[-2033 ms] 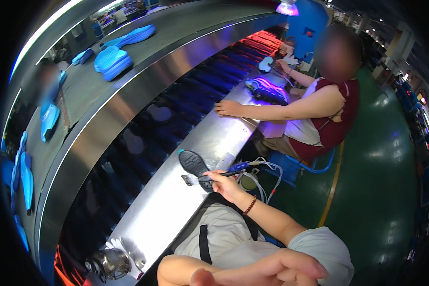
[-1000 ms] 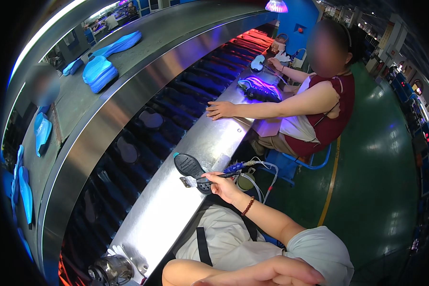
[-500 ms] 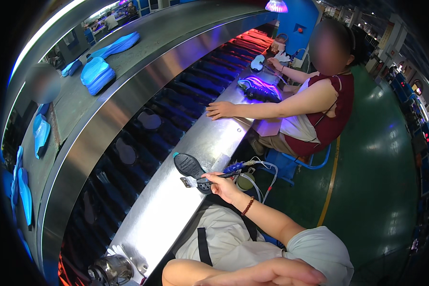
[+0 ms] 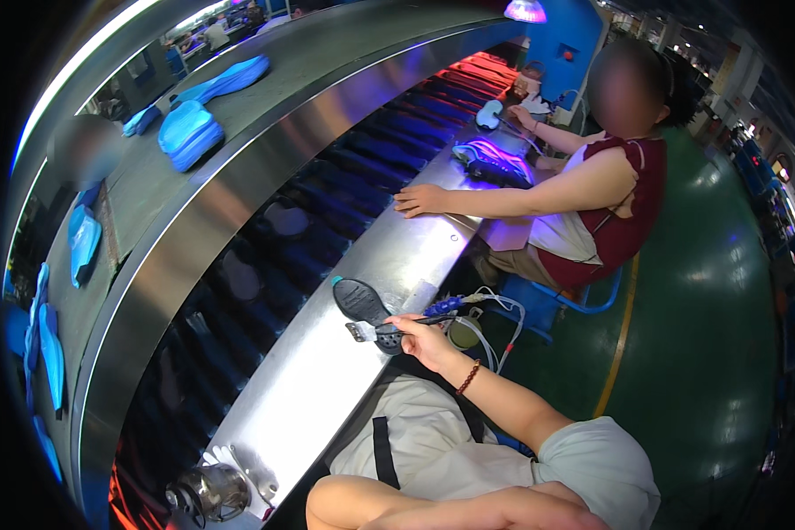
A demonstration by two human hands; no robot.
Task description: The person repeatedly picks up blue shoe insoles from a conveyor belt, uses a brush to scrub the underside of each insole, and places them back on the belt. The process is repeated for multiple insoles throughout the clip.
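Observation:
My right hand [image 4: 424,343], with a beaded bracelet on its wrist, is closed around a black-handled brush [image 4: 385,332]. The brush has a pale band and a dark flat tip [image 4: 359,332], which points left over the bench. Beneath it a black shoe sole [image 4: 362,302] lies on the metal bench, with its lower end partly covered by the brush and my fingers. My left forearm [image 4: 450,514] crosses low in front of my body toward my right sleeve. My left hand [image 4: 556,505] is at the lower edge, cut off, with its fingers hidden.
Clear tubes [image 4: 514,331] and a blue coiled hose [image 4: 443,306] hang beside the bench [image 4: 283,397]. Beyond it runs a dark conveyor [image 4: 238,276] carrying soles, under a steel ledge with blue pieces [image 4: 190,137]. A glass jar [image 4: 216,491] stands near left. A co-worker [image 4: 592,194] sits ahead.
The whole picture has shifted slightly to the right. My left hand's fingers, partly seen before at the lower edge, are now out of sight. My right hand keeps the brush over the sole.

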